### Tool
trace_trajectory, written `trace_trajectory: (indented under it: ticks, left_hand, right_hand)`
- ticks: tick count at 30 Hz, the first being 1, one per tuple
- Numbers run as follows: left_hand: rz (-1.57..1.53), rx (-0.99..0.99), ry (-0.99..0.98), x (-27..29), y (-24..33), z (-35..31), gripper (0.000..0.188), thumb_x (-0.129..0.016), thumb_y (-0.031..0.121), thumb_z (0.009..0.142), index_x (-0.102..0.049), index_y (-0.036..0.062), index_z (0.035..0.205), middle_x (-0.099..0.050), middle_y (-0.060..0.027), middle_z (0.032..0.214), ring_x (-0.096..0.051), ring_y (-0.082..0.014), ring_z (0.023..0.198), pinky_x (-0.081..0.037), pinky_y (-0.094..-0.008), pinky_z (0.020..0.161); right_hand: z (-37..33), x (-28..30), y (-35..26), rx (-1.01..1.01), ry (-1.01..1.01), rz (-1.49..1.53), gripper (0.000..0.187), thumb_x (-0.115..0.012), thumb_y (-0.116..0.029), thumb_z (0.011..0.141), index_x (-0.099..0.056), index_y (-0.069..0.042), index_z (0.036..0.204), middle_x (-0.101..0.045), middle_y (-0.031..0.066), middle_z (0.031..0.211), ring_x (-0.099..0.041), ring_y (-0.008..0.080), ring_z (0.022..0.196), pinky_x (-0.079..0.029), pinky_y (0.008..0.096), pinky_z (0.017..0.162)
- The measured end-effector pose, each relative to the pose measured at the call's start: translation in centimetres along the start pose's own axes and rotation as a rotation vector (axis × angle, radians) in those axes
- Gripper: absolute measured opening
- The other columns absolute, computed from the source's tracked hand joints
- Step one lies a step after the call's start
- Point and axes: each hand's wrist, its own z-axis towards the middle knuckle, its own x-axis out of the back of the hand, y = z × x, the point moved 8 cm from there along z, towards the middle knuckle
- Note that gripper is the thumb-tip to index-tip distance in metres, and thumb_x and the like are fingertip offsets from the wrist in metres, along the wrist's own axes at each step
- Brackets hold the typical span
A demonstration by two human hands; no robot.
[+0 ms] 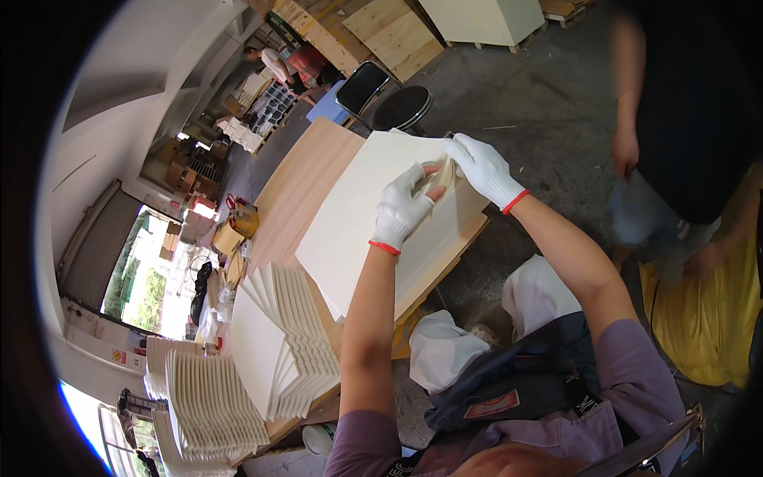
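A stack of large cream-white sheets (350, 215) lies on the wooden table in front of me. Both my hands wear white knitted gloves with red cuffs. My right hand (485, 168) is closed on the far right corner of the stack, where sheet edges (449, 173) are lifted and fanned. Beside that corner, my left hand (404, 205) rests over the top sheet, its bare thumb and fingertip apart and close to the fanned edges. Whether the left fingertips pinch a sheet cannot be made out.
Fanned piles of cream sheets (282, 342) and another stack (211, 401) stand at the near left. Tools and bags (238, 222) line the table's left side. A black stool (403, 107) and chair (363, 87) are beyond. A person (675, 119) stands right, near yellow sacking (707, 318).
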Motion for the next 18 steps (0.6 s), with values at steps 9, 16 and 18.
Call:
trace_trajectory:
  ticks: [9,16,18]
  left_hand:
    - [-0.015,-0.091,0.051,0.4,-0.2,0.4,0.037,-0.076,0.021,0.092,-0.071,0.0111,0.127,-0.075,-0.0171,0.12,-0.072,-0.0293,0.109,-0.054,-0.0377,0.096]
    - [-0.013,-0.066,0.074,0.6,0.8,-0.1,0.033,-0.071,0.014,0.095,-0.071,0.0106,0.128,-0.067,-0.0079,0.095,-0.061,-0.0167,0.086,-0.051,-0.0315,0.083]
    - [0.092,-0.03,0.033,0.2,1.1,-0.1,0.033,-0.073,0.014,0.094,-0.071,0.0108,0.127,-0.067,-0.0076,0.09,-0.061,-0.0166,0.083,-0.051,-0.0313,0.081]
  right_hand:
    - [0.1,-0.2,0.6,-0.017,-0.02,0.008,0.059,-0.035,-0.061,0.106,-0.061,-0.009,0.102,-0.067,0.0178,0.087,-0.067,0.0413,0.09,-0.049,0.0499,0.076]
    - [-0.2,0.0,0.1,0.031,0.048,-0.004,0.053,-0.044,-0.055,0.108,-0.058,-0.005,0.097,-0.061,0.0113,0.078,-0.063,0.0249,0.074,-0.048,0.0402,0.074]
    - [-0.2,0.1,0.1,0.031,0.052,-0.03,0.053,-0.044,-0.056,0.108,-0.058,-0.005,0.097,-0.061,0.0127,0.078,-0.064,0.0268,0.074,-0.047,0.041,0.074]
